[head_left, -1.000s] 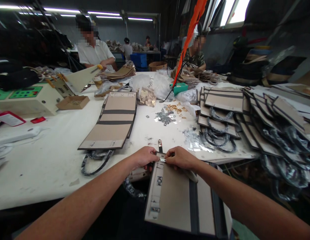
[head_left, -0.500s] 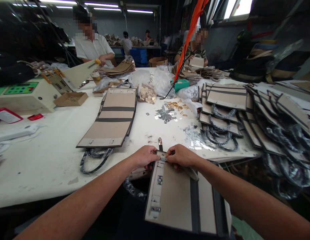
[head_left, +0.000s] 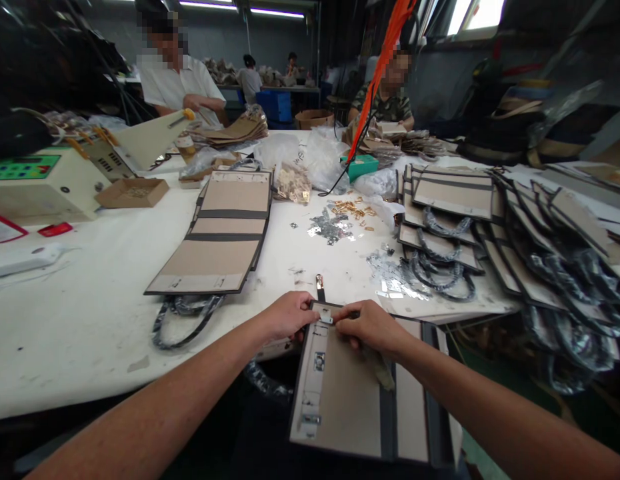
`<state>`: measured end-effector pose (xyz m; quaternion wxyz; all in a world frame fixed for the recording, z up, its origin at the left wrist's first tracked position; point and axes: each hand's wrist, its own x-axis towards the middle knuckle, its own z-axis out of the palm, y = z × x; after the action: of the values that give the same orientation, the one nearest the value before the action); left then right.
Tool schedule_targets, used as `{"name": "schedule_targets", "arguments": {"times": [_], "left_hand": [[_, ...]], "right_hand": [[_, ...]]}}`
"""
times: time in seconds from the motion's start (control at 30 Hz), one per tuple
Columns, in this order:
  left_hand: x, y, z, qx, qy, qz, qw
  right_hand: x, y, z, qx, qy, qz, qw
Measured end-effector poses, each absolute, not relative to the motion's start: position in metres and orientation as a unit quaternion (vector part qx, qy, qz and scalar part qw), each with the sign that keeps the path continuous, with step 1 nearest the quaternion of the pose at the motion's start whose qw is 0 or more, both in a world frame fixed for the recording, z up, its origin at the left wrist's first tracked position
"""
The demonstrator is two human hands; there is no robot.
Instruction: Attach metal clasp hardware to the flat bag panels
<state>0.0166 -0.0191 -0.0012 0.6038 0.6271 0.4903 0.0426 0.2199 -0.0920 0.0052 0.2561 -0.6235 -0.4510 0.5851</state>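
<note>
A beige bag panel [head_left: 355, 393] with dark strips lies tilted at the table's front edge. My left hand [head_left: 293, 315] pinches its upper left edge, fingers closed. Beside that grip, a small metal plate [head_left: 326, 317] sits on the pale strip. My right hand [head_left: 367, 327] is closed, its fingertips at the plate's right side. From under its palm sticks the blunt, greyish-tan end of a tool [head_left: 385, 378]; the rest is hidden. More metal fittings [head_left: 319, 361] sit lower on the strip. A dark tab with a shiny gold end [head_left: 319, 283] extends past the panel's top edge.
Metal plates [head_left: 331, 227] and gold fittings [head_left: 357, 209] are heaped mid-table. Bag panels with wrapped handles are stacked at left [head_left: 210, 257] and right [head_left: 453, 193]. An orange strand [head_left: 383, 67] hangs above the table. Co-workers sit opposite; a machine [head_left: 45, 183] stands left.
My right hand has shifted slightly right and down from the small plate, and the tool end under its palm has swung lower. My left hand keeps its grip. The view has shifted slightly.
</note>
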Motion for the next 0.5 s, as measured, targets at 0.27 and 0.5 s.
{"name": "schedule_targets", "arguments": {"times": [0.27, 0.5], "left_hand": [[0.014, -0.019, -0.007, 0.626, 0.487, 0.049, 0.607], [0.015, -0.021, -0.009, 0.622, 0.492, 0.06, 0.606]], "right_hand": [[0.208, -0.115, -0.012, -0.522, -0.287, 0.69, 0.411], [0.205, -0.114, -0.017, -0.537, -0.292, 0.683, 0.4]]}}
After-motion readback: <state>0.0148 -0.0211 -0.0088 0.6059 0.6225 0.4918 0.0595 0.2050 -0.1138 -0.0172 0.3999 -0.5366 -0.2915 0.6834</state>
